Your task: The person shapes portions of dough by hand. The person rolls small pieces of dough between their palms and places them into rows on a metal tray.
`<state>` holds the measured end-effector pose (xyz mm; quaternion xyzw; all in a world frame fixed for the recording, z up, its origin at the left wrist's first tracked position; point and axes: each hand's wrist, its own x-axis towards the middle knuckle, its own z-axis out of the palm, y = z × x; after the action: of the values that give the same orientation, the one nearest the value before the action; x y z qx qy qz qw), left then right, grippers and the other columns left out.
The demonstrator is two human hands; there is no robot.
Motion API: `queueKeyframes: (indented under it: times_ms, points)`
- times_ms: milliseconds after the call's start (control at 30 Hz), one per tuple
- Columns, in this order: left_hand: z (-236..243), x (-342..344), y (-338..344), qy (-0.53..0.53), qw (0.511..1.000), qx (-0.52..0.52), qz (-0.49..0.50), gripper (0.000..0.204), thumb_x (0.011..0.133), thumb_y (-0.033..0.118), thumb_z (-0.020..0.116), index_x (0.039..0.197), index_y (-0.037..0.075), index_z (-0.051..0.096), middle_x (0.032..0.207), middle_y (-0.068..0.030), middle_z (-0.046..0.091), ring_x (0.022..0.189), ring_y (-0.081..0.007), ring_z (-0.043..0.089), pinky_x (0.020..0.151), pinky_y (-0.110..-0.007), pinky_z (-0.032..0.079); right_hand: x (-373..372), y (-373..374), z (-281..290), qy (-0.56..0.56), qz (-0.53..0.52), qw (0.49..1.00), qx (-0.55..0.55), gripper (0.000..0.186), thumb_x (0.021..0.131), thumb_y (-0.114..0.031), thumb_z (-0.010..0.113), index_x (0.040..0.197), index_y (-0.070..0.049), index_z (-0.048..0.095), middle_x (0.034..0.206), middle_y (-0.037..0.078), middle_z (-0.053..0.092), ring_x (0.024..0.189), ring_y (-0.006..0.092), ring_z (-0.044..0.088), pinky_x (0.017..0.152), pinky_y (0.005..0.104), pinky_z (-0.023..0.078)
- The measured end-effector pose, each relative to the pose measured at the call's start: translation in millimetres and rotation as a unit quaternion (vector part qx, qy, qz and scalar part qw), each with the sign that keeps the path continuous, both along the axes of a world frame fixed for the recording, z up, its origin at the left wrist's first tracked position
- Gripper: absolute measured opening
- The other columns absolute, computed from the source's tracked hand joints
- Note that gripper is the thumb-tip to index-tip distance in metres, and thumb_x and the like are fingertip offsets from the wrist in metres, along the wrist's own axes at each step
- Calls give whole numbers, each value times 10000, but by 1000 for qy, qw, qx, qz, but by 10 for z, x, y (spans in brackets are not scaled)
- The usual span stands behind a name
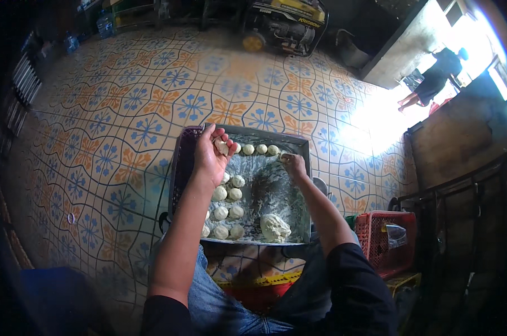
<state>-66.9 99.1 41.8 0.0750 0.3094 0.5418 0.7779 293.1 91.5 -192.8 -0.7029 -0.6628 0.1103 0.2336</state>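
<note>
A floured metal tray [264,196] lies across my lap, with pale dough balls on it. My left hand [208,154] is above its far left corner, palm up, fingers curled round a lump of dough [221,147]. At the far right side my right hand [294,167] pinches a dough ball [283,157], mostly hidden by the fingers, at the end of a row of balls [262,149]. More dough balls [235,194] stand in rows on the left, some hidden by my left forearm. One larger rough mass of dough [275,228] sits near the front right.
A purple crate [185,151] shows at the tray's left edge. To the right stands a red plastic crate [374,241]; a red and yellow container [259,285] is between my legs. A generator [287,25] stands on the tiled floor ahead. Another person [438,75] is by the bright doorway.
</note>
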Motion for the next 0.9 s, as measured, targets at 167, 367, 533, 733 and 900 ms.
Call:
queueKeyframes:
  times_ms: [167,367,533,733,900]
  points:
    - [1,197,-38,24,999,22,-27,274,1009,369,594,954,100,601,882,-30,618,806,-182,624,845,-370,569,291,-102,504,135,-72,988,-29,217,765,-87,754,970,-146,794,785,65,739,709,187,682,666,348,535]
    - [-161,170,-189,97,991,26,-83,291,1000,386,600,979,96,625,939,-54,668,845,-205,663,852,-389,574,-526,-515,2193,479,72,873,-51,334,835,-42,759,1161,-18,691,1021,54,722,956,126,651,795,303,527]
    - [71,600,-613,67,959,56,-270,472,1033,532,449,1225,119,572,1176,-56,641,1021,-171,624,871,-374,540,-1123,-1067,2788,529,110,841,-30,375,855,-22,771,1216,-30,668,1053,37,729,937,105,646,818,268,524]
    - [-346,718,-720,330,921,105,-181,484,1047,553,455,1072,103,630,745,10,573,558,-105,495,487,-280,401,-1629,-1076,2207,453,20,888,78,362,766,33,786,1110,-61,727,959,23,737,858,86,656,746,231,542]
    - [-87,544,-696,199,940,82,-264,472,1038,573,464,1110,139,634,1026,-26,672,892,-139,665,769,-318,544,-1713,-1132,2321,133,137,961,201,347,650,-47,774,991,-95,730,975,94,678,883,268,589,841,399,482]
